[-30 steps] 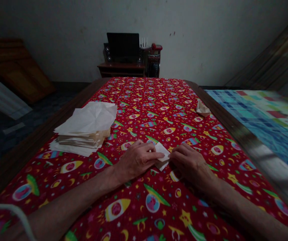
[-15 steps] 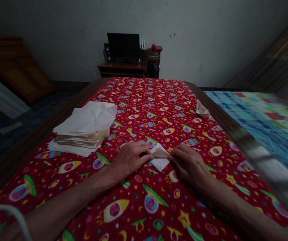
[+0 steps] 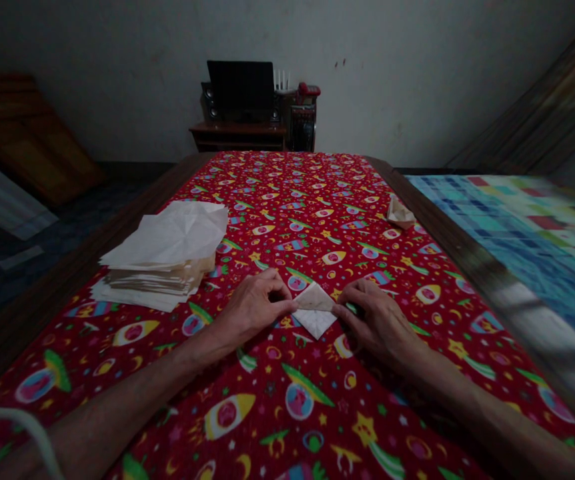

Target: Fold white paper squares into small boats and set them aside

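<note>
A small folded paper (image 3: 316,323), diamond-shaped with a crease across its middle, lies on the red patterned cloth (image 3: 272,373). My left hand (image 3: 260,298) pinches its left corner between thumb and fingers. At the opposite corner, my right hand (image 3: 375,317) grips the paper with thumb and forefinger. To the left stands a stack of creased paper sheets (image 3: 167,233), its top sheet lying unevenly. Off to the right, near the table's edge, sits another folded paper piece (image 3: 400,213).
Brown table edges (image 3: 460,257) run along both sides of the cloth. A pale cable (image 3: 30,421) curves over my left forearm. Beyond the table are a monitor (image 3: 240,90) on a small desk and a wooden cabinet (image 3: 32,133). A bed with a checked cover (image 3: 497,220) is at the right.
The paper's upper flap lies flatter, and less of its tan inside shows. Both hands still hold its side corners, with the left fingers lifted a little. The whole view has shifted slightly.
</note>
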Demonstrator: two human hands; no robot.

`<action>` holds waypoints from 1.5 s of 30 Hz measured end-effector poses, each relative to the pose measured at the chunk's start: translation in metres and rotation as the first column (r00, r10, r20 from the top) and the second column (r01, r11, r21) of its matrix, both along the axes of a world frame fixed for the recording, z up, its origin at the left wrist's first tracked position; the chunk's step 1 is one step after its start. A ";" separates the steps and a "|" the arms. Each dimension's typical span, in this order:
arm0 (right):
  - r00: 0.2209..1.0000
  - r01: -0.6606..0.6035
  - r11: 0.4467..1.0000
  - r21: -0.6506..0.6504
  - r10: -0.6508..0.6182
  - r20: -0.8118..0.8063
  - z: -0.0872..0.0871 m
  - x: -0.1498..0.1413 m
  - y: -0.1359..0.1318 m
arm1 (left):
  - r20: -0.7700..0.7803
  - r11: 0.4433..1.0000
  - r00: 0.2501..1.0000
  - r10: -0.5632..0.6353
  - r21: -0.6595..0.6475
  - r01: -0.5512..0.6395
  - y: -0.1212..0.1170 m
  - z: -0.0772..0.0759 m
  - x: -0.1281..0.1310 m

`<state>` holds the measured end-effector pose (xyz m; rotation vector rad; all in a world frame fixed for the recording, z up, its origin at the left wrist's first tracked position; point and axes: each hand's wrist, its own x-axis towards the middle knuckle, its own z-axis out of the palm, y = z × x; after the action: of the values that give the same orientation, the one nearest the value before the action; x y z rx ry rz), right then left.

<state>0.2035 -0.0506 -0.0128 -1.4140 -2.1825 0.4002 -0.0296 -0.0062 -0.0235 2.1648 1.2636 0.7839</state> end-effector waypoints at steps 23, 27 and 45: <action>0.997 -0.074 0.993 0.087 0.072 0.026 -0.009 0.010 0.005 | -0.098 0.999 0.995 0.013 0.030 -0.010 -0.003 0.006 0.002; 0.997 -0.076 0.994 0.079 0.074 0.019 -0.009 0.009 0.004 | -0.105 0.999 0.994 0.030 0.037 -0.026 -0.003 0.004 0.003; 0.897 -0.340 0.909 0.241 0.236 0.373 -0.004 -0.006 -0.003 | -0.237 0.991 0.971 0.035 0.137 -0.002 -0.010 0.008 0.004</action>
<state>0.1971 -0.0539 -0.0167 -1.0459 -2.6106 -0.0888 -0.0256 -0.0159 -0.0154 2.4194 1.3849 0.6474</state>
